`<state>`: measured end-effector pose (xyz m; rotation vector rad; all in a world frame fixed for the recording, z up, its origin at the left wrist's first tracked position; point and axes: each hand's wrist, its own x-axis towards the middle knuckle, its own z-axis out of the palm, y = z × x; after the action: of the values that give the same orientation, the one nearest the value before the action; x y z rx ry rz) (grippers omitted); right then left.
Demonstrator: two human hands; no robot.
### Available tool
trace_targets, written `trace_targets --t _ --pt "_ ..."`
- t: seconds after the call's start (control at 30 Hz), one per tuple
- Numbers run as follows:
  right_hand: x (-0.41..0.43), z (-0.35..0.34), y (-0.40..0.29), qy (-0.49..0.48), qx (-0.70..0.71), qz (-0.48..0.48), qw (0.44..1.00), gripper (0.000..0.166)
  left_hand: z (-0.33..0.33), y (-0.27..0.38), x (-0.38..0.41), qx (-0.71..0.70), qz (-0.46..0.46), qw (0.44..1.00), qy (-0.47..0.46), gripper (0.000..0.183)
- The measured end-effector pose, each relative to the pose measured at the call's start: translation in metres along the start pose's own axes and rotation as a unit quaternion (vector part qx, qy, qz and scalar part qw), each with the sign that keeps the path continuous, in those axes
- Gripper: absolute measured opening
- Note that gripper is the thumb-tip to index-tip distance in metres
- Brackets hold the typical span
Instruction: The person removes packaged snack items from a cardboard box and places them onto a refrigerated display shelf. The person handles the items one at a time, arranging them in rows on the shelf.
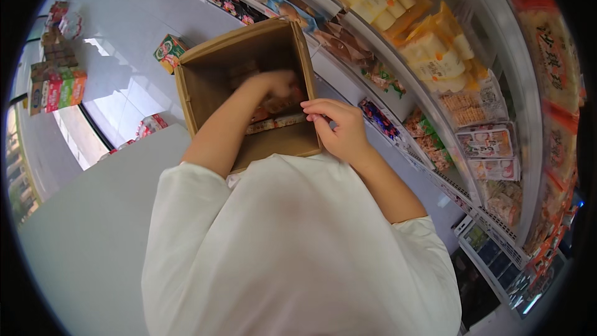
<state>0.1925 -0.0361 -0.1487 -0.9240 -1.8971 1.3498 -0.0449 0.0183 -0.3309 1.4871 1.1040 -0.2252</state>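
Note:
In front of my body an open cardboard box (189,102) is tilted so that I look into it. My left hand (281,84) reaches inside and is blurred; whether it holds anything is not visible. Below it in the box lie small packaged goods (275,123), partly hidden by my left forearm. My right hand (340,126) is at the box's right rim, with thumb and fingertips close together over the edge. Whether those fingers grip the cardboard is unclear.
Refrigerated shelves (471,158) with bagged and packed food curve along the right. A green and red carton (170,52) stands on the floor behind the box's left side. Further left are stacked cartons (65,88). A grey surface (102,224) lies at lower left.

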Motion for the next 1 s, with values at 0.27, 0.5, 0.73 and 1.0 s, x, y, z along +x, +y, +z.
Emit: trace_targets --t 0.27,0.5,0.73,1.0 --pt "0.027 -0.008 -0.056 0.029 -0.036 0.037 0.998 0.045 -0.038 0.142 -0.223 -0.122 0.138 0.957 0.223 0.041" --pt "0.044 -0.026 -0.081 -0.027 0.095 0.056 0.994 0.060 -0.015 0.164 -0.241 -0.469 0.244 0.763 0.373 0.052" --pt "0.046 -0.037 -0.095 0.037 0.283 0.130 0.950 0.048 -0.007 0.171 -0.234 -0.384 0.310 0.752 0.437 0.047" --pt "0.041 -0.079 -0.156 0.030 -0.382 -0.249 0.889 0.056 -0.027 0.210 -0.233 -0.452 0.318 0.753 0.358 0.031"
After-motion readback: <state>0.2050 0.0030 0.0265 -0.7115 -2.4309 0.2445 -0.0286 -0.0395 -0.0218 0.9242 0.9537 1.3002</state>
